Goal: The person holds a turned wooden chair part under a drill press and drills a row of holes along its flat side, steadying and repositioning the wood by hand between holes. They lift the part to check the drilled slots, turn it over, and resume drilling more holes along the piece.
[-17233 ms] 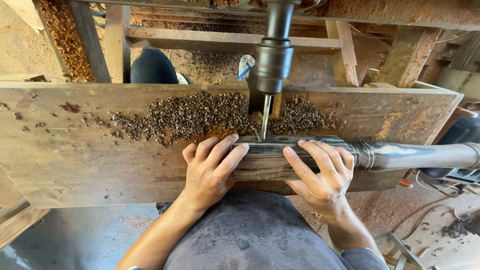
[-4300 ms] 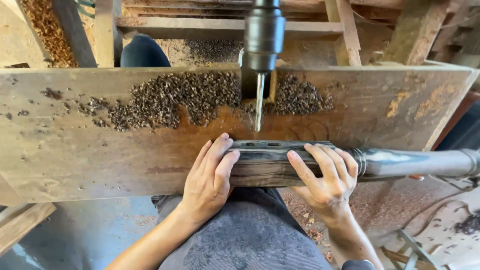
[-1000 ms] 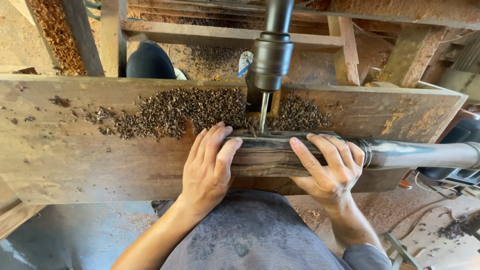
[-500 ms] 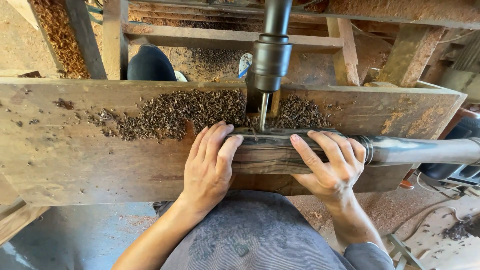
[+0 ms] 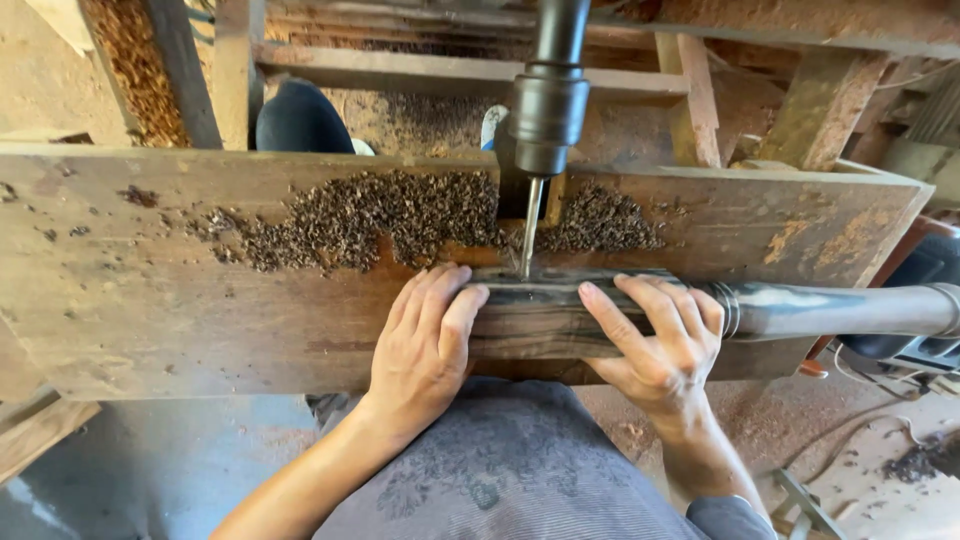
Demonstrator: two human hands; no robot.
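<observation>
Worn wooden bench [image 5: 150, 300]; dark shavings [image 5: 370, 215] heaped (far edge); striped workpiece [image 5: 530, 318] atop.

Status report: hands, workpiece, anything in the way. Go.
Left hand and right hand clamp the dark wood piece on the bench. Drill bit at its top edge. Shavings behind.

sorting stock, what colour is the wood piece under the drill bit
Dark brown with black streaks, the wood piece, clearest in the head view.
</observation>
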